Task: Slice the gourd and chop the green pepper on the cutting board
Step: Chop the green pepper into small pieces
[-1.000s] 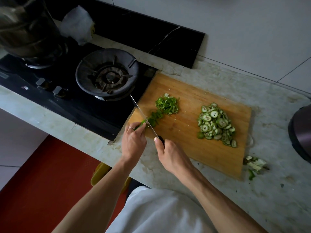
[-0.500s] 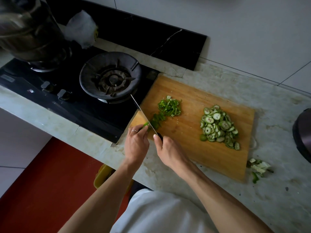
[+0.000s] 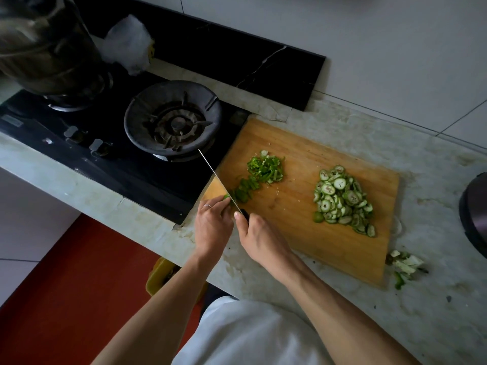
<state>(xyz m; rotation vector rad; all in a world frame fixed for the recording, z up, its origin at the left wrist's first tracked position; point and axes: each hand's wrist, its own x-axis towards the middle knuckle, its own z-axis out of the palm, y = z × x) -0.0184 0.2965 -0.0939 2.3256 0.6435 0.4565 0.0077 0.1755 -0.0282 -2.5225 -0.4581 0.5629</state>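
Note:
A wooden cutting board (image 3: 303,233) lies on the marble counter. A pile of gourd slices (image 3: 342,200) sits on its right half. Chopped green pepper (image 3: 266,168) lies on the left half, with a short row of cut pieces trailing toward the near-left corner. My right hand (image 3: 259,239) grips the dark handle of a knife (image 3: 218,179), blade edge down at the board's left corner. My left hand (image 3: 213,223), with a ring, pinches the small remaining end of the green pepper (image 3: 227,196) against the left side of the blade.
A black gas stove (image 3: 118,143) with a burner ring (image 3: 172,119) lies just left of the board. A pot (image 3: 44,46) stands on the far-left burner. Vegetable scraps (image 3: 404,266) lie off the board's right corner. A dark round appliance (image 3: 474,209) stands at the right edge.
The pepper piece under my left hand has grown shorter and the row of cut pieces longer. Both hands and the knife have stayed at the board's left corner.

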